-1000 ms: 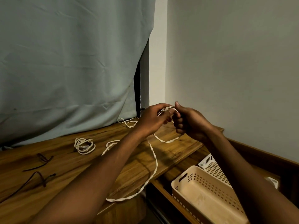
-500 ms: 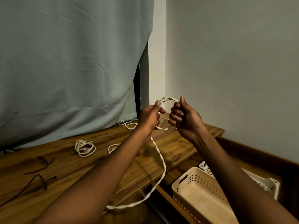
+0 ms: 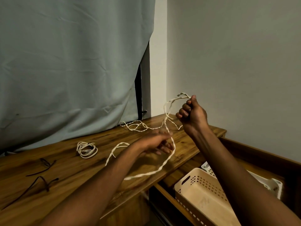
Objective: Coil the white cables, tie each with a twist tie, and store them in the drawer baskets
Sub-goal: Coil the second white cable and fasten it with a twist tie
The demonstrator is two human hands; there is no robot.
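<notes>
Above the desk [image 3: 48,185], the right hand [image 3: 193,115] grips the cable [image 3: 167,160]; left hand [image 3: 160,142] blurred, unclear.

You are working over a wooden top [image 3: 57,168] with a warm brown grain and a soft sheen — light glints off it near the back corner. The white cable [image 3: 169,158] in your right hand [image 3: 193,115] looks twisted or braided, matt, like cord rather than slick plastic; the coiled cable [image 3: 86,150] lying on the wood has the same dull finish. 2 dark twist ties [image 3: 43,167] look thin and matt. The cream basket [image 3: 200,191] is perforated plastic, smooth with a faint gloss, and the white basket [image 3: 275,185] behind it is alike. The drawer [image 3: 260,152] has wooden walls. The curtain [image 3: 73,62] is creased grey-green cloth, the wall [image 3: 236,54] flat matt paint.
</notes>
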